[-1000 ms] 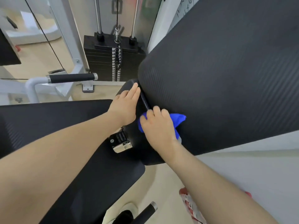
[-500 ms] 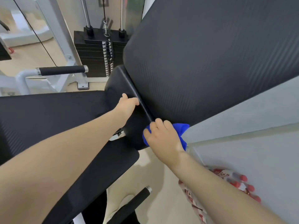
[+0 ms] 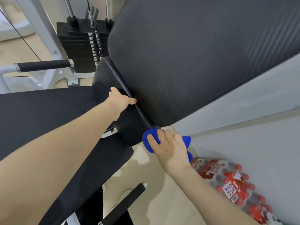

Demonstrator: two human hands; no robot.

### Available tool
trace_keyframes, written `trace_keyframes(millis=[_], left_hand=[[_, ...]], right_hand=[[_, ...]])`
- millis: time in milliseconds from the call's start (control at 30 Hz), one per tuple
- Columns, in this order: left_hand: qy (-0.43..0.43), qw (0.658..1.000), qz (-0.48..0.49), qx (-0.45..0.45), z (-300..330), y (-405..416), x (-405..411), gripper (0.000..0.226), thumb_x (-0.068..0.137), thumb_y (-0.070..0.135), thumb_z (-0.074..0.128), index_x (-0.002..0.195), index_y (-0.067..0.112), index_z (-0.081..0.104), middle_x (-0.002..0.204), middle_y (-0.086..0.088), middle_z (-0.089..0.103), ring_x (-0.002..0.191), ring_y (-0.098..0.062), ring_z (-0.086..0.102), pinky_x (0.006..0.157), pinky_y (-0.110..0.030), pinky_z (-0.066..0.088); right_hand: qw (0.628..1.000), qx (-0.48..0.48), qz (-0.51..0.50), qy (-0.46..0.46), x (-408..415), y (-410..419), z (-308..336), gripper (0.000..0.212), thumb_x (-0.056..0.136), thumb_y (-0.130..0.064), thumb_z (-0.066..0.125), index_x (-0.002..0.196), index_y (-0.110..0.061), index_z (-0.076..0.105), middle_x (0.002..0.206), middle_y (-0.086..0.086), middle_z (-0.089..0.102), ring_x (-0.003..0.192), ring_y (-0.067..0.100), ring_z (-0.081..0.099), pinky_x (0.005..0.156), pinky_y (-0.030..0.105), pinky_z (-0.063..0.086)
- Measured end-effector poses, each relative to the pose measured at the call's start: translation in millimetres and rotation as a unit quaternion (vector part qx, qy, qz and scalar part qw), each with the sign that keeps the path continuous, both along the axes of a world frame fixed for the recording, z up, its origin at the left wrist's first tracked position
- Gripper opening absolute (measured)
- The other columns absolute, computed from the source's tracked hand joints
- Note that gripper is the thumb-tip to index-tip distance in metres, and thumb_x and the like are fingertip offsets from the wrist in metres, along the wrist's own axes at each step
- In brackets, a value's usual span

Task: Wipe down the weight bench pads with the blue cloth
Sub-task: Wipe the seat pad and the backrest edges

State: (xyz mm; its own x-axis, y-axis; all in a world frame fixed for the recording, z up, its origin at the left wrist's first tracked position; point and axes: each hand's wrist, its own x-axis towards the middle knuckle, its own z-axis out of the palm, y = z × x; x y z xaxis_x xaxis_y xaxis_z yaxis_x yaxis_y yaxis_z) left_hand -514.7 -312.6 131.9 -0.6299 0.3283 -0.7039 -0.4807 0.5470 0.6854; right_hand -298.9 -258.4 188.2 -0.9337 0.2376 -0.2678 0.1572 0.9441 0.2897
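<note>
Both hands busy: right hand (image 3: 168,149) clutches blue cloth (image 3: 150,140), left hand (image 3: 121,101) grips pad (image 3: 129,125); pack (image 3: 232,187) reads "30"

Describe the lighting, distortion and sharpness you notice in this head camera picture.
Head view: even, soft light; a pale sheen on the large ribbed black backrest pad; wide-angle bending of the white machine frame; the right hand and bright blue cloth slightly soft.
</note>
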Motion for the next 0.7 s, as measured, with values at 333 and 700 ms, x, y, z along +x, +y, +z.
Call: trace_keyframes(millis=[333,700], left_hand=[[-0.013,1.000,0.009,0.022,-1,-9,8,0.114,0.072,0.035,0.076,0.147,0.028,-0.009,0.158,-0.003,0.013,0.140,-0.027,0.030,0.113,-0.044,0.032],[-0.024,0.998,0.047,-0.025,18,1,30,0.089,0.088,0.032,0.061,0.149,0.032,-0.004,0.152,-0.011,0.026,0.133,-0.035,0.036,0.102,-0.051,0.042]], right_hand=[[0.981,-0.096,-0.126,0.108,16,-14,-32,0.090,0.033,0.003,0.080,0.112,-0.015,0.042,0.110,0.010,0.066,0.075,0.027,0.061,0.056,0.031,0.045],[0.946,-0.187,-0.154,0.217,-5,-16,-28,0.060,0.038,0.005,0.081,0.090,-0.019,0.064,0.120,-0.001,0.065,0.083,0.026,0.063,0.055,0.034,0.046]])
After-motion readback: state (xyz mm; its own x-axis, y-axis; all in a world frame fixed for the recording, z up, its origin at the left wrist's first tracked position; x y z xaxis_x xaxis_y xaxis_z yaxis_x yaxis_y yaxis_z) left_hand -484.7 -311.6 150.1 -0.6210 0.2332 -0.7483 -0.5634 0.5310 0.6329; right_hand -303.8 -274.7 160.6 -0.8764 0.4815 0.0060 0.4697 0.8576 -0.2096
